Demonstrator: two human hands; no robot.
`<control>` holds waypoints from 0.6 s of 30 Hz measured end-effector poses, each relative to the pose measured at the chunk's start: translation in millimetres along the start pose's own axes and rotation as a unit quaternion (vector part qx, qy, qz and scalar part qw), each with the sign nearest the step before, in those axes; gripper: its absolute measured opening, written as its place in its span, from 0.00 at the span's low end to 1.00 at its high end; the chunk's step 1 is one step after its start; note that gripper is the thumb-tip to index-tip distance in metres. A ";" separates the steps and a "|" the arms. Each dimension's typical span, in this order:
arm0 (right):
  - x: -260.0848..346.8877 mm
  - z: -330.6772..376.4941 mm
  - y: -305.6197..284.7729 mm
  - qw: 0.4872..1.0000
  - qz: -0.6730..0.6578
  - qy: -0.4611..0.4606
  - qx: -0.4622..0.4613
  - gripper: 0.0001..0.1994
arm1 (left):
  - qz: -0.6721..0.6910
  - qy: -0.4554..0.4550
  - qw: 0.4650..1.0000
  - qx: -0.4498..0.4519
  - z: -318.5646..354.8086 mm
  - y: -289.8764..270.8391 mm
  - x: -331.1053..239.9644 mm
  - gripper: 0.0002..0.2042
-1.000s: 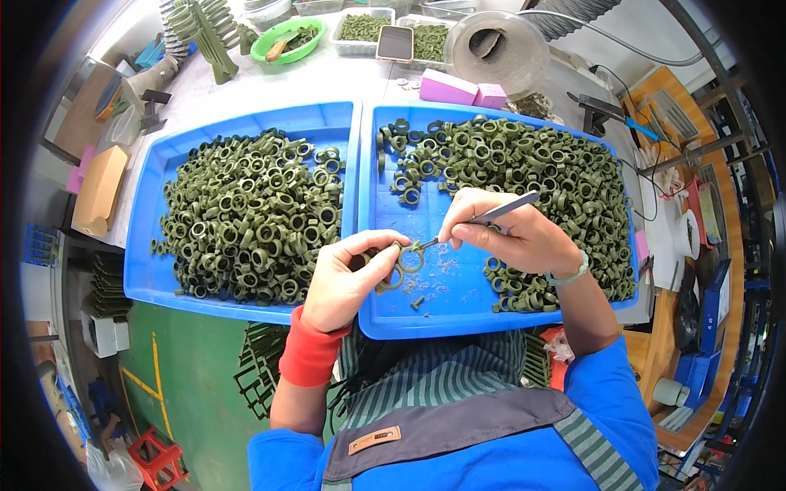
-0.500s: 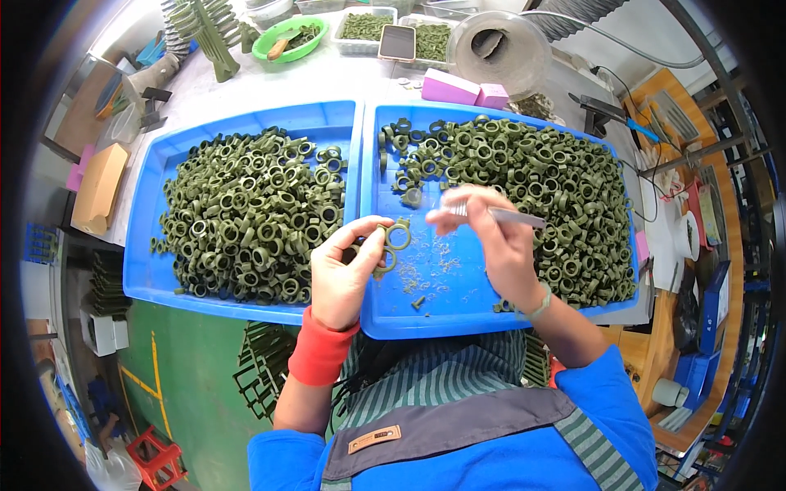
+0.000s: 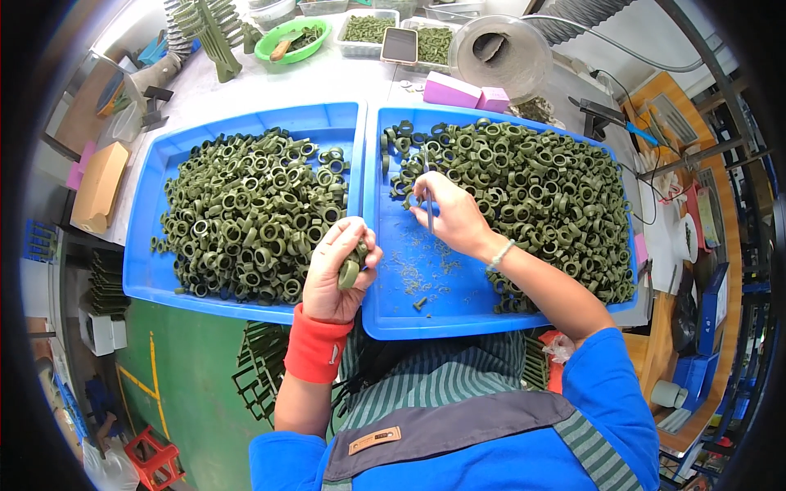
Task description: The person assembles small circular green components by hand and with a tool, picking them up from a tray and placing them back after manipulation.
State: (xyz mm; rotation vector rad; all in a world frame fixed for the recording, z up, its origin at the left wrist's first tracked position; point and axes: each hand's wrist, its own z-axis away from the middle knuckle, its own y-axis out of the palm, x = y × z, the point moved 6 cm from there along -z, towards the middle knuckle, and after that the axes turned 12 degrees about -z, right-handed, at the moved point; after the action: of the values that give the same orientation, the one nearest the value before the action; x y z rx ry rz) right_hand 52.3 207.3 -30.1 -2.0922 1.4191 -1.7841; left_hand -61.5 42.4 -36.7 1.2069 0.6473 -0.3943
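Note:
Over the gap between two blue trays, my left hand (image 3: 337,270) is curled round olive-green plastic rings (image 3: 350,273), at least one showing below the fingers. My right hand (image 3: 457,216) is above the right tray (image 3: 417,315) at the near side of its pile. It grips a slim grey metal hand tool, like a craft knife (image 3: 429,204), standing nearly upright. A green ring (image 3: 409,200) is at its fingertips; whether they pinch it is unclear. Loose rings (image 3: 548,180) heap the right tray, and another heap of rings (image 3: 246,213) fills the left tray (image 3: 221,308).
Green shavings (image 3: 426,274) lie on the right tray's floor. Behind stand a green bowl (image 3: 315,51), tubs of small green parts (image 3: 366,29), a phone (image 3: 399,46), pink blocks (image 3: 452,90) and a round duct mouth (image 3: 501,57). A cardboard box (image 3: 100,188) is at the left.
My left hand has closed over the rings it held out at its fingertips. My right hand has moved left to the rings, and its tool has swung from nearly level to upright.

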 end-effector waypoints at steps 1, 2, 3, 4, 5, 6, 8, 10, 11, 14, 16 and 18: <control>5.6 0.3 -4.1 0.997 -0.067 0.035 0.013 0.15 | -0.038 -0.003 0.999 0.018 0.0 0.8 -0.4 0.09; 11.7 3.2 -6.2 0.989 -0.131 0.056 0.045 0.13 | -0.129 -0.007 0.989 -0.068 2.9 7.1 -2.8 0.12; 22.2 6.1 -10.3 0.989 -0.130 0.058 0.045 0.13 | -0.128 -0.008 0.989 -0.068 0.7 14.0 -0.7 0.12; 39.1 10.1 -15.9 0.980 -0.192 0.023 0.045 0.14 | -0.196 0.016 0.977 -0.078 -2.1 19.7 -2.6 0.13; 55.6 13.1 -21.0 0.966 -0.254 -0.013 0.046 0.15 | -0.264 0.042 0.960 -0.089 -2.8 23.1 -5.2 0.15; 66.7 15.1 -26.7 0.966 -0.255 -0.012 0.046 0.15 | -0.306 0.051 0.945 -0.100 -3.1 23.3 -4.9 0.16; 77.4 19.4 -26.4 0.941 -0.314 0.048 0.114 0.13 | -0.327 0.034 0.941 -0.081 -2.1 24.0 -2.0 0.13; 74.8 21.1 -28.2 0.926 -0.355 0.080 0.105 0.13 | -0.309 0.022 0.947 -0.081 -1.1 23.0 2.9 0.12; 72.4 22.3 -28.5 0.907 -0.394 0.112 0.096 0.13 | -0.287 0.025 0.954 -0.084 -0.8 23.9 3.4 0.12; 67.3 26.1 -26.9 0.891 -0.432 0.133 0.046 0.11 | -0.270 0.029 0.959 -0.085 -0.9 25.0 3.1 0.11; 60.3 29.8 -26.0 0.885 -0.445 0.133 0.015 0.10 | -0.275 0.030 0.958 -0.083 -0.6 27.2 3.1 0.11; 64.3 30.7 -29.0 0.926 -0.372 0.060 0.011 0.11 | -0.280 0.050 0.955 -0.083 0.4 32.8 1.1 0.11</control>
State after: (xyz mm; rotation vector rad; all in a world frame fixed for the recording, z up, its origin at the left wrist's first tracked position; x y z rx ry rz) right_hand 88.5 167.2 24.5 -2.7819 0.6146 -2.1502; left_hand -40.8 52.5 -13.3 0.8716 1.0930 -0.7384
